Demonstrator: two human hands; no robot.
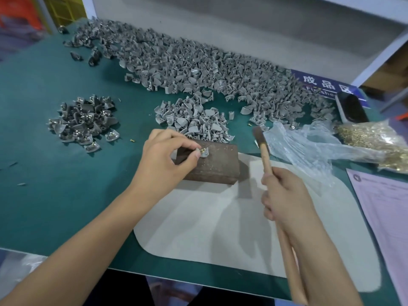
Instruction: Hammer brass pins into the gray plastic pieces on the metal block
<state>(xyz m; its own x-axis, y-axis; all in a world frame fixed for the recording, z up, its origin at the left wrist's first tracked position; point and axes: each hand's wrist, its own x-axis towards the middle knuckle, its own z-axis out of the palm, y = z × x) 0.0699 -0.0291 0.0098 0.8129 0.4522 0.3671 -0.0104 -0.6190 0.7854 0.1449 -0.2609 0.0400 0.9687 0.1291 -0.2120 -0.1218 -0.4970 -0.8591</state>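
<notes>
Head view: rusty brown rectangular metal block (215, 164) at centre, partly on pale gray mat (220, 228) over green table (55, 173). Left hand (164, 155) pinches small gray plastic piece (204, 153) with brass pin (202, 150) on block's top. Right hand (284, 195), at 4 o'clock from block, grips wooden-handled hammer (265, 155), head raised at block's 2 o'clock. Loose gray pieces heap (198, 69) at 12 o'clock. Clear plastic bag of brass pins (371, 138) at 3 o'clock.

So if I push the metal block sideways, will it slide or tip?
Probably neither easily. The block looks solid, rusty metal, so likely heavy. It lies low and wide on the mat, so tipping seems unlikely.
</notes>
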